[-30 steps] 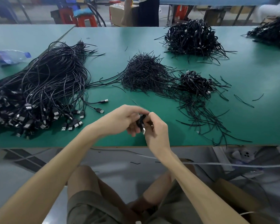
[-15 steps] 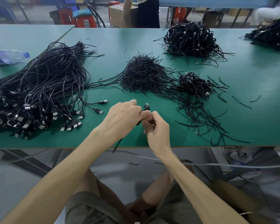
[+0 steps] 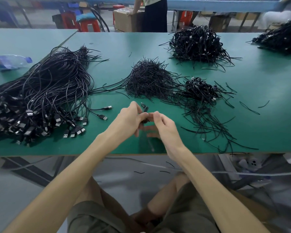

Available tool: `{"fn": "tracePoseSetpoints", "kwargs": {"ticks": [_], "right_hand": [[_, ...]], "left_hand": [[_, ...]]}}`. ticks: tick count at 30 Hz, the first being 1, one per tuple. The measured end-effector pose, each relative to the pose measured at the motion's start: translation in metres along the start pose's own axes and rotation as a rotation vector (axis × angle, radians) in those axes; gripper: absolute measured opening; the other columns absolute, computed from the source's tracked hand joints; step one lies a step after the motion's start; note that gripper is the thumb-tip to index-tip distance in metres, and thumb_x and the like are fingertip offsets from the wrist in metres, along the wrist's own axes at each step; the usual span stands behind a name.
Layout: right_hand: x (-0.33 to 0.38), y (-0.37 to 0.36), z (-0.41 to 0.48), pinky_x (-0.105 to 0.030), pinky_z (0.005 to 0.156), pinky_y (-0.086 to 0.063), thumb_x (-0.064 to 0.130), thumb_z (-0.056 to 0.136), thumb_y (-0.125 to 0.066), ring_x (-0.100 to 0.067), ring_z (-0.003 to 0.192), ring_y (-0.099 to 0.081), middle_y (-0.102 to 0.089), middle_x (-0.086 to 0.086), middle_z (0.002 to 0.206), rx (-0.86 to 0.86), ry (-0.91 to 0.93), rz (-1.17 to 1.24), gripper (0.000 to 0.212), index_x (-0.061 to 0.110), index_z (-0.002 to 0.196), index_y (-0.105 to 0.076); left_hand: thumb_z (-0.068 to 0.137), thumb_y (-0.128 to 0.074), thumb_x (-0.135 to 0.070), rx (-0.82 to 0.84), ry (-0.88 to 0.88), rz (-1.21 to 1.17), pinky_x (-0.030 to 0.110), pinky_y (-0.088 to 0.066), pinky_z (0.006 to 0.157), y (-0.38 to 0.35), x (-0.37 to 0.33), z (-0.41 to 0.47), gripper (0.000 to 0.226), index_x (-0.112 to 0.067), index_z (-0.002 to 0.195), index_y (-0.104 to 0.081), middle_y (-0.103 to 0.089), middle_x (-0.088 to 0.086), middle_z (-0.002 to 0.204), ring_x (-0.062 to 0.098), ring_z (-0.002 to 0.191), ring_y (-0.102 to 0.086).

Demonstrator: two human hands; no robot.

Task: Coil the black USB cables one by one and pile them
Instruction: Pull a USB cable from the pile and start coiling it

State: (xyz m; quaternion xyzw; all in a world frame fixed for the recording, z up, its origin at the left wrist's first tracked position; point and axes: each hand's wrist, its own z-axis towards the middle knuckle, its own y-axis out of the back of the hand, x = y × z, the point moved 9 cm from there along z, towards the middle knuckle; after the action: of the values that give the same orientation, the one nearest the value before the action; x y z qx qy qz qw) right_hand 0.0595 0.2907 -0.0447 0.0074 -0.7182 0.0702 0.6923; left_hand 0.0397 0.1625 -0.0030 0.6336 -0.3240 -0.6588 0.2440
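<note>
**Black USB cable (image 3: 145, 113) part-coiled between both hands**

Head view: the cable is a small bundle held just above the green table (image 3: 259, 125), near its front edge. It sits between the heap of loose cables (image 3: 40, 98) on the left and the pile of coiled ones (image 3: 200, 89) on the right. The left hand (image 3: 129, 121) pinches the bundle. The right hand (image 3: 165, 127) curls beside it with its thumb tip against the loops; whether it clamps them I cannot tell. A blurred tail hangs below the hands.

The likeliest trouble is the loops springing open if the left pinch slackens before the tail is wound in. The free tail could also snag the short black strands (image 3: 205, 121) scattered nearby.
</note>
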Motion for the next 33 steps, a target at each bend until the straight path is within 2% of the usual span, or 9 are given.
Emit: {"fn": "tracePoseSetpoints", "kwargs": {"ticks": [4,6,9,12,14,17,27,31,33], "right_hand": [[0.016,0.016,0.015,-0.038,0.074,-0.061,0.011,0.101,-0.060,-0.026,0.086,-0.074,-0.071,-0.021,0.111,-0.026,-0.039,-0.035,0.024,-0.001,0.121,-0.060],[0.035,0.032,0.031,-0.027,0.064,-0.057,-0.002,0.098,-0.059,-0.023,0.077,-0.073,-0.070,-0.022,0.106,-0.079,-0.014,-0.066,0.025,-0.006,0.122,-0.059],[0.076,0.068,0.060,-0.026,0.066,-0.059,-0.003,0.096,-0.061,-0.019,0.074,-0.072,-0.070,-0.016,0.097,-0.197,0.068,-0.252,0.029,-0.009,0.124,-0.059],[0.109,0.102,0.089,-0.029,0.090,-0.057,0.011,0.097,-0.064,-0.024,0.103,-0.070,-0.061,-0.016,0.131,-0.280,0.106,-0.595,0.050,0.001,0.144,-0.049],[0.114,0.119,0.099,-0.042,0.118,-0.036,0.020,0.099,-0.061,-0.031,0.141,-0.043,-0.031,-0.016,0.160,-0.307,0.070,-0.866,0.064,0.005,0.155,-0.034],[0.104,0.130,0.094,-0.044,0.122,-0.021,0.017,0.102,-0.056,-0.033,0.151,-0.022,-0.012,-0.015,0.166,-0.332,0.077,-1.025,0.062,0.004,0.156,-0.030],[0.078,0.031,0.017,-0.039,0.119,-0.032,0.006,0.097,-0.060,-0.029,0.129,-0.046,-0.049,-0.016,0.138,-0.147,0.549,-1.240,0.037,-0.002,0.133,-0.057],[0.057,0.001,0.007,-0.020,0.112,-0.026,0.007,0.098,-0.060,-0.022,0.126,-0.045,-0.051,-0.008,0.134,0.018,0.508,-1.071,0.033,0.005,0.131,-0.058],[0.045,-0.009,0.007,-0.024,0.115,-0.029,0.008,0.097,-0.062,-0.021,0.128,-0.046,-0.053,-0.005,0.135,0.093,0.460,-1.039,0.036,0.008,0.132,-0.058]], "left_hand": [[0.105,-0.045,-0.006,0.084,-0.250,-0.063,0.036,-0.058,0.065,-0.003,-0.022,-0.004,0.026,-0.014,0.128,-0.053,-0.070,-0.001,0.096,0.013,0.065,-0.069],[0.102,-0.050,-0.005,-0.014,-0.310,-0.041,0.024,-0.051,0.062,0.017,-0.022,-0.002,0.029,-0.017,0.128,-0.057,-0.064,-0.006,0.100,0.005,0.060,-0.066],[0.100,-0.055,-0.006,-0.082,-0.240,0.162,0.032,-0.052,0.083,0.045,0.008,0.008,0.027,-0.015,0.124,-0.062,-0.060,0.000,0.107,0.012,0.078,-0.067],[0.099,-0.061,-0.015,-0.011,-0.033,0.466,0.046,-0.044,0.104,0.064,0.062,0.015,0.034,-0.011,0.133,-0.059,-0.058,0.011,0.123,0.030,0.112,-0.059],[0.097,-0.066,-0.019,0.066,0.063,0.546,0.047,-0.042,0.105,0.070,0.090,0.011,0.040,-0.014,0.136,-0.059,-0.054,0.012,0.126,0.033,0.117,-0.055],[0.090,-0.074,-0.013,0.158,0.052,0.479,0.045,-0.040,0.107,0.074,0.114,-0.002,0.045,-0.019,0.133,-0.062,-0.052,0.006,0.129,0.028,0.122,-0.052],[0.091,-0.071,-0.006,-0.082,0.004,0.475,0.041,-0.042,0.093,0.085,0.126,0.003,0.013,-0.007,0.104,-0.068,-0.054,0.008,0.099,0.034,0.106,-0.052],[0.091,-0.071,-0.004,-0.167,-0.172,0.431,0.048,-0.042,0.094,0.070,0.082,-0.006,0.010,-0.010,0.097,-0.076,-0.055,0.007,0.095,0.036,0.101,-0.053],[0.088,-0.074,-0.005,-0.197,-0.297,0.307,0.053,-0.042,0.093,0.057,0.042,-0.020,0.009,-0.013,0.088,-0.078,-0.060,0.005,0.093,0.034,0.099,-0.053]]}}
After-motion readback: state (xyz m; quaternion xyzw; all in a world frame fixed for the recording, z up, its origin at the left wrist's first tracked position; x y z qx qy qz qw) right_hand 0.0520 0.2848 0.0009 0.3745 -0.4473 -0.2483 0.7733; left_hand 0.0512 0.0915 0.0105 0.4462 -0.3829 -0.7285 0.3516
